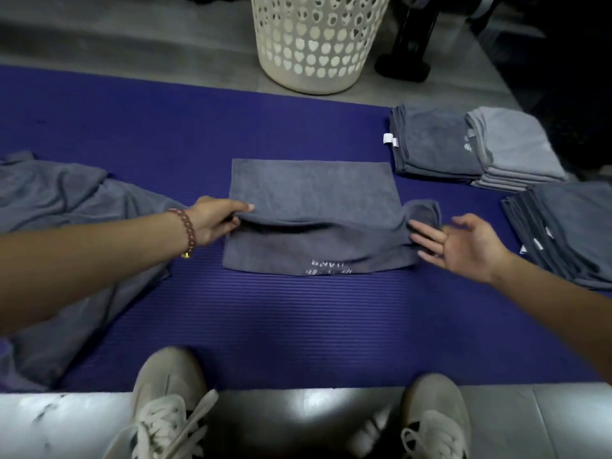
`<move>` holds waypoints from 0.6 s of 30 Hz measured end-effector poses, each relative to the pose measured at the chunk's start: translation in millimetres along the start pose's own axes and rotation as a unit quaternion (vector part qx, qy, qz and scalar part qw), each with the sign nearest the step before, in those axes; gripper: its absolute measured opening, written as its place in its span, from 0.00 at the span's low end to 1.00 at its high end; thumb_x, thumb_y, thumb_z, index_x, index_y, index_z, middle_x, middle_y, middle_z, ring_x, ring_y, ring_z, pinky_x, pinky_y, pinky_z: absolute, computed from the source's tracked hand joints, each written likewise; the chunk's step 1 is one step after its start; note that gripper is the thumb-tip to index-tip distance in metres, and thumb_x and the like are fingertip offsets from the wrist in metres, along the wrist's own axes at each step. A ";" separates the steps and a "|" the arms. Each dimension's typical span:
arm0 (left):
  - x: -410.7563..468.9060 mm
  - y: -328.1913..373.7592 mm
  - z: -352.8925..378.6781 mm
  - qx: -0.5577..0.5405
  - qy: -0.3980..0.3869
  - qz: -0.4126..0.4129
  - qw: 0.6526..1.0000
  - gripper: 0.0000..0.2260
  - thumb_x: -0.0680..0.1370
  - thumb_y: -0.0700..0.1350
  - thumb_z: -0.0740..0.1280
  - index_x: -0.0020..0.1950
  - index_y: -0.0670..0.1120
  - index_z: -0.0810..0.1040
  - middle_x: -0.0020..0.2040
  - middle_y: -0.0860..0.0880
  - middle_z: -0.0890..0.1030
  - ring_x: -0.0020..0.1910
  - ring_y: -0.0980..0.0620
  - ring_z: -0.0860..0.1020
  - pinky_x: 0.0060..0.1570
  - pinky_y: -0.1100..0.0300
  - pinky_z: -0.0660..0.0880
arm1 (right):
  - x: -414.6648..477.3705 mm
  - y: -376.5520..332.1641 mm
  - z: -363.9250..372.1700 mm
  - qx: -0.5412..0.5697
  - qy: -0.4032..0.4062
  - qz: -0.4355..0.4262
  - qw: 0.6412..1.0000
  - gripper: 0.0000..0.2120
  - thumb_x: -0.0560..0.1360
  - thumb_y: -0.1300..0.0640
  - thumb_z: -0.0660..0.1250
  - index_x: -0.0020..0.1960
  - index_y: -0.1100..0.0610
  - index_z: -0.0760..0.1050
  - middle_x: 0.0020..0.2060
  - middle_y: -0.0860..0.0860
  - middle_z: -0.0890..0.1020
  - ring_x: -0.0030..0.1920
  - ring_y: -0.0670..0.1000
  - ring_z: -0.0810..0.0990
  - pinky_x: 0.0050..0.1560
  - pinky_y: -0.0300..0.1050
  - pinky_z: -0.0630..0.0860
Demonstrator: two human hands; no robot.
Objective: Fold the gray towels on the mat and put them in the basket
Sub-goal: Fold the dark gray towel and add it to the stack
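- Gray towel [314, 193] lies mid blue mat [265, 326], part folded.
- Left hand [215, 220] pinches towel's left fold edge.
- Right hand [463, 246] palm up, fingers straight, tips touching right edge.
- Basket [314, 44] stands beyond mat w/ folded stacks [463, 147] to its right.

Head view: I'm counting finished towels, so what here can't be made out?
- Basket: rim and inside cut off by the top edge; contents unknown.
- Loose towels at left: cut by the left edge and crossed by the left arm; count unclear.
- Nearest folded stack at right: runs past the right edge.
- White print on the middle towel: too blurred to read.
- Left hand: fingers tucked under the fold it pinches.
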State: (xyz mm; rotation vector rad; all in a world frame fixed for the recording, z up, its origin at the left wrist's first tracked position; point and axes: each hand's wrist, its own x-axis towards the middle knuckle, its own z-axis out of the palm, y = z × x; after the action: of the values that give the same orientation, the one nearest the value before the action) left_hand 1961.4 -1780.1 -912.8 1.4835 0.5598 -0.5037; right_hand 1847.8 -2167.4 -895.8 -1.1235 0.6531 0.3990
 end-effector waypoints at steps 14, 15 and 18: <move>85.4 -19.9 -7.9 0.484 0.041 0.230 0.843 0.31 0.72 0.46 0.73 0.70 0.45 0.62 0.61 0.40 0.75 0.60 0.37 0.71 0.59 0.46 0.69 | 93.3 8.4 3.7 -0.528 0.290 -0.109 0.791 0.22 0.74 0.52 0.70 0.64 0.60 0.73 0.60 0.60 0.73 0.58 0.59 0.74 0.56 0.50 0.72; 85.6 -22.3 -5.7 0.470 0.027 0.253 0.845 0.31 0.73 0.44 0.72 0.70 0.46 0.60 0.62 0.40 0.73 0.60 0.38 0.72 0.58 0.44 0.69 | 94.7 10.1 2.5 -0.558 0.295 -0.127 0.765 0.23 0.74 0.50 0.69 0.65 0.58 0.71 0.60 0.59 0.71 0.59 0.59 0.72 0.58 0.51 0.70; 83.9 -27.4 3.4 0.370 0.002 0.304 0.878 0.18 0.76 0.38 0.65 0.59 0.45 0.58 0.59 0.41 0.66 0.50 0.44 0.72 0.55 0.43 0.71 | 100.6 16.8 2.2 -0.480 0.254 -0.183 0.820 0.28 0.76 0.58 0.66 0.73 0.56 0.59 0.59 0.57 0.73 0.57 0.59 0.75 0.51 0.52 0.72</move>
State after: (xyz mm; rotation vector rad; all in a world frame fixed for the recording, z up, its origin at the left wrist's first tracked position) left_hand 2009.4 -1782.1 -987.0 2.2703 -0.1593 -0.2086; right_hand 1913.8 -2161.5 -973.5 -2.3392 0.6780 0.0574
